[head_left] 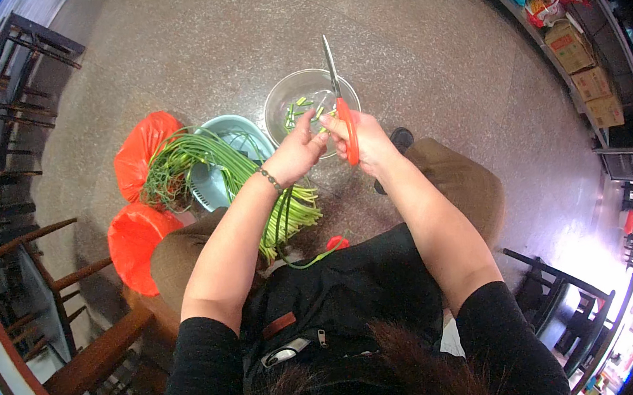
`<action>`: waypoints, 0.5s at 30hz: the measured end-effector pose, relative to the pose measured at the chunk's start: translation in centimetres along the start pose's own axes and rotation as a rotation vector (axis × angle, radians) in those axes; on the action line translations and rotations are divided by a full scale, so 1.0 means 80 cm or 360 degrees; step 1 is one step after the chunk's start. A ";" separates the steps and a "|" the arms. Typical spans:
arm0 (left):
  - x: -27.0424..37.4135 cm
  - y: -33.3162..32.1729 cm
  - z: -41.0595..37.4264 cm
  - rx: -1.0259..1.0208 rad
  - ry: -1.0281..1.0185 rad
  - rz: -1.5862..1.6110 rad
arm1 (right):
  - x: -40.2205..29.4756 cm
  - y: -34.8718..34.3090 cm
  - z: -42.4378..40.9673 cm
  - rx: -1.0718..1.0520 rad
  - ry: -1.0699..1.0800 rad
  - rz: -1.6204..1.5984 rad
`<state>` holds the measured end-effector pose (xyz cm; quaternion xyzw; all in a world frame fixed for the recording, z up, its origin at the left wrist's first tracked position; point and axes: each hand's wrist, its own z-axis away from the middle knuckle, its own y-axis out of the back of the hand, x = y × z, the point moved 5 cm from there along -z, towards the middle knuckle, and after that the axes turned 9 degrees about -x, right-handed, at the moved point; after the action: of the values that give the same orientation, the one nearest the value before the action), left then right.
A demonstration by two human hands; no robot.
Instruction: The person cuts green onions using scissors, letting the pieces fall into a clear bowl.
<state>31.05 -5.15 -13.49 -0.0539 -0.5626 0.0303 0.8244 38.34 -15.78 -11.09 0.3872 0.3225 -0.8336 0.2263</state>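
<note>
My right hand (365, 139) grips scissors (347, 129) by their red handle, the blades pointing up and away from me over the rim of a metal bowl (277, 134). Short cut green pieces (290, 120) lie in the bowl. My left hand (301, 151), fingertips close to the right thumb, seems to pinch a long garlic scape (295, 266); its tail passes under my wrist and curls near my lap. Fingers partly hide the pinched end. A large bundle of garlic scapes (225, 164) lies across a light blue plastic basket (232, 124), left of the bowl.
Two red plastic bags (152, 143) (138, 247) stand left of the basket. Dark wooden chairs (38, 270) line the left side. Cardboard boxes (575, 51) sit on a shelf at far right. Below it, a black chair (569, 309) stands behind my right elbow. Speckled floor (206, 52) lies ahead.
</note>
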 end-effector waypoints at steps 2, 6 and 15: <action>0.006 -0.005 0.004 -0.0022 0.0014 -0.0116 | -0.006 0.001 0.002 -0.0044 -0.0039 0.0020; 0.021 -0.005 0.026 -0.0232 0.0161 0.0123 | -0.026 -0.002 0.007 -0.0020 0.0132 0.0112; 0.015 0.019 0.060 0.0265 0.0041 0.0288 | -0.056 0.018 0.021 0.0086 0.0129 0.0191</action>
<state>27.04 -3.23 -10.85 -0.0363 -0.5403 0.1505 0.8271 41.10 -17.43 -7.26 0.4451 0.2850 -0.8106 0.2521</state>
